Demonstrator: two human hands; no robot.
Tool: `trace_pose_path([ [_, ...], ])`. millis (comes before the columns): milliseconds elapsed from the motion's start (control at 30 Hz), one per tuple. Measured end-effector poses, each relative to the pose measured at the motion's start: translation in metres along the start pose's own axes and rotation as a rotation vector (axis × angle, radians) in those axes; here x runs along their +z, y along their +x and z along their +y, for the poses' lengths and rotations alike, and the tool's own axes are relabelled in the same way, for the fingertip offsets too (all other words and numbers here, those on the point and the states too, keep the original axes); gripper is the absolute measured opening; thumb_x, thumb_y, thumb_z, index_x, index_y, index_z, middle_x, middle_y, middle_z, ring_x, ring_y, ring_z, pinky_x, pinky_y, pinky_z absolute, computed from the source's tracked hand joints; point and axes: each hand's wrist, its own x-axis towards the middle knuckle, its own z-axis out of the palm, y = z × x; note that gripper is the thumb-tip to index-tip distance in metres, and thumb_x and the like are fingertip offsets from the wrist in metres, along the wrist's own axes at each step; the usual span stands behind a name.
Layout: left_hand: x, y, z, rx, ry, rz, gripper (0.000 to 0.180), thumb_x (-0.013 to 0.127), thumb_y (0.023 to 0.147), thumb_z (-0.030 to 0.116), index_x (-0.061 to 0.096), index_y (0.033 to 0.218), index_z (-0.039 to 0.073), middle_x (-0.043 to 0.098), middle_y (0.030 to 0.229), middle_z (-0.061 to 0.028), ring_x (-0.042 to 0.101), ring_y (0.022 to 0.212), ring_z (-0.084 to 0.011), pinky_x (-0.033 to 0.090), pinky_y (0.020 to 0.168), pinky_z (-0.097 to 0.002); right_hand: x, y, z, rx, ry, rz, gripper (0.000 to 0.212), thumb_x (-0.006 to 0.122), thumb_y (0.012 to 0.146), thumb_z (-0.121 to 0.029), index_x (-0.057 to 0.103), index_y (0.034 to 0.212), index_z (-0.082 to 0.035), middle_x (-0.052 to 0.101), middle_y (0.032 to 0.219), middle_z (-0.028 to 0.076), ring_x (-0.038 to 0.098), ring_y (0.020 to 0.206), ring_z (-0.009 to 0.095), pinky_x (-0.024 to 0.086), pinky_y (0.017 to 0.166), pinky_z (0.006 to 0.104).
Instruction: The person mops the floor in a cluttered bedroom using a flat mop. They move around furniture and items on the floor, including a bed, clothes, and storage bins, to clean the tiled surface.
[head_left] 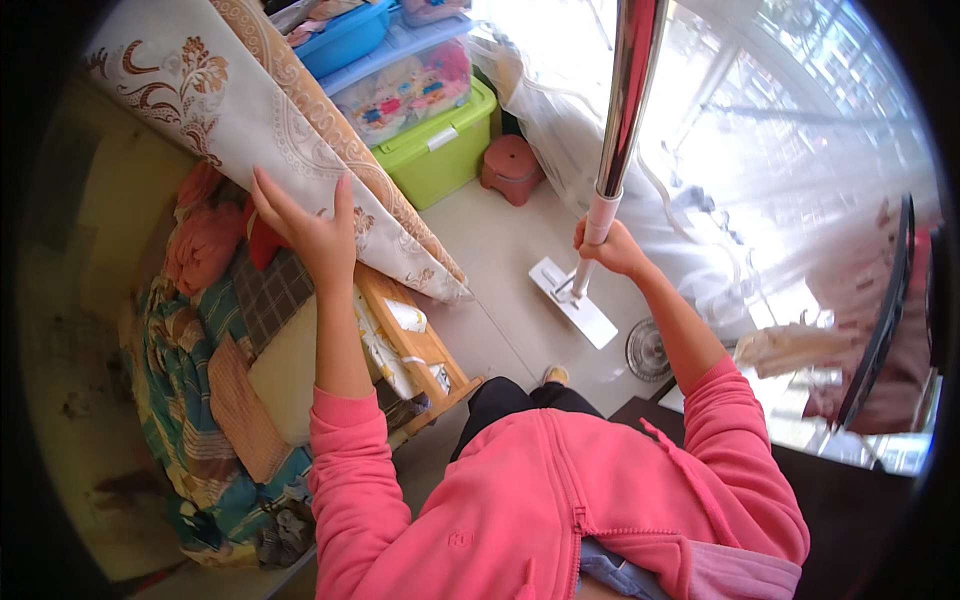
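My right hand (pixel 612 249) is wrapped round the handle of a flat mop (pixel 606 205), just below where the shiny metal pole meets a pale pink sleeve. The mop's white rectangular head (pixel 590 322) rests on the tiled floor. On the other side, my left hand (pixel 315 225) lies against a white curtain (pixel 250 135) with brown floral patterns, its fingers stretched out and the thumb apart. The curtain slants down from the upper left, and its tan patterned border (pixel 375 180) hangs along the right side.
Beyond the curtain stand a lime-green storage box (pixel 435 150), a clear bin (pixel 400 100) and a pink stool (pixel 511 168). A wooden frame (pixel 425 350) and piled bedding (pixel 185 370) lie left. Sheer curtains (pixel 560 120) and a round metal base (pixel 648 350) are right.
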Motion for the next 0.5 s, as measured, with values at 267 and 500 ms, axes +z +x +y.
trace_pose_path([
  [267,0.064,0.116,-0.016,0.249,0.371,0.266,0.099,0.082,0.062,0.040,0.030,0.141,0.014,0.022,0.141,-0.0300,0.028,0.126,-0.0466,0.026,0.100,-0.0573,-0.010,0.079,0.003,-0.016,0.020,-0.189,0.012,0.062,0.065,-0.010,0.059,0.074,-0.003,0.061,0.070,0.005,0.058,0.067,0.016,0.047,0.064,0.0300],
  [500,0.150,0.219,-0.143,0.253,0.613,0.411,0.089,0.077,0.063,0.030,0.034,0.140,0.021,0.024,0.144,-0.0244,0.031,0.128,-0.0427,0.024,0.099,-0.0613,0.000,0.160,-0.027,0.097,-0.074,-0.271,0.014,0.062,0.064,-0.007,0.059,0.078,-0.003,0.062,0.075,0.006,0.059,0.071,0.017,0.049,0.065,0.0310],
])
